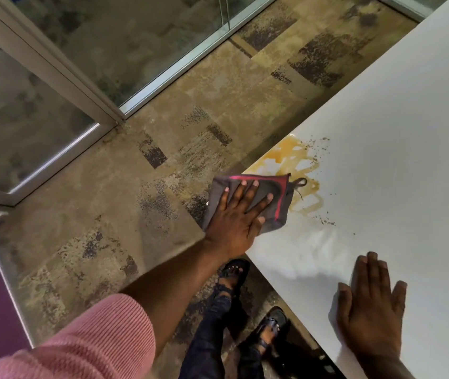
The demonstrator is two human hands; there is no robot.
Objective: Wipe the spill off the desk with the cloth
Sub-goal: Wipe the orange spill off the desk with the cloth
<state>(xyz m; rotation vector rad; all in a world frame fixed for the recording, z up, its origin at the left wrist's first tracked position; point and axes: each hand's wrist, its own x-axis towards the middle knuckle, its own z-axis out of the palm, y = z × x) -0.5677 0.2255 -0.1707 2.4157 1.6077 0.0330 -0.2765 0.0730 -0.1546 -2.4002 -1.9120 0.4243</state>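
She stands at the corner of the white bench (pixel 398 132), leaning over it; the left hand (pixel 241 214) lies flat on the grey cloth (pixel 278 198), fingers spread wide rather than gripping, which I take to be the way to press as much fabric as possible onto the surface; the cloth, edged in red, sits at the bench's near edge with one side hanging off over the patterned carpet (pixel 108 201), and its far corner with a small loop touches the spill (pixel 291 162); that spill is an amber smear running from the bench edge inward, ringed by dark specks, and most of it lies just beyond the cloth, uncovered, so the wiping looks barely started or only partway through; a duller, streaked patch on the bench nearer to her may be damp, though I cannot be sure; the right hand (pixel 369 305) rests palm down on the bare bench, open and holding nothing, well apart from the cloth, probably to steady her as she reaches; the next stroke would want to push away from the edge, I think, since liquid this close to the lip could be swept onto the carpet.
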